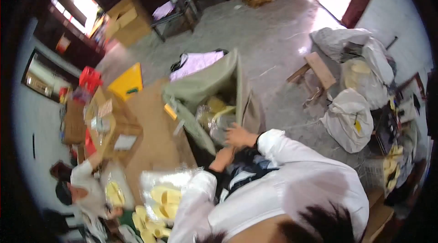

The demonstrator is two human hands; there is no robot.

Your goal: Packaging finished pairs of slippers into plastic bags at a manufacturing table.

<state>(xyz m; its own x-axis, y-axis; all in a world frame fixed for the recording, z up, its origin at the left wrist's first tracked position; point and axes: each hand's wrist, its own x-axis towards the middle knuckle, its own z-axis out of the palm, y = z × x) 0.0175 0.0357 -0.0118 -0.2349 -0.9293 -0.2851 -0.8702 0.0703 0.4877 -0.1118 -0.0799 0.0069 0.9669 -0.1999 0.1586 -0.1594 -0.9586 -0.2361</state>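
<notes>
Now both hands inside big olive sack (205,85): right hand (238,136) spread on clear plastic bags (214,117), left hand (222,158) closure unclear; next likely needs firm grip on one bag

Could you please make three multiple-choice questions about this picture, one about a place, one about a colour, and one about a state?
1. Where do the person's hands reach?
A. into the open olive-green sack
B. onto the wooden stool
C. into a cardboard box

2. What colour are the items in the clear bags at the lower left?
A. red
B. pale yellow
C. blue

3. How is the olive-green sack?
A. tied shut
B. folded flat
C. open at the top

Answers:
1. A: the left hand and the right hand are at the mouth of the olive-green sack, far from the wooden stool.
2. B: the items in the clear bags look pale yellow.
3. C: its mouth gapes and clear-wrapped packs show inside.
</notes>
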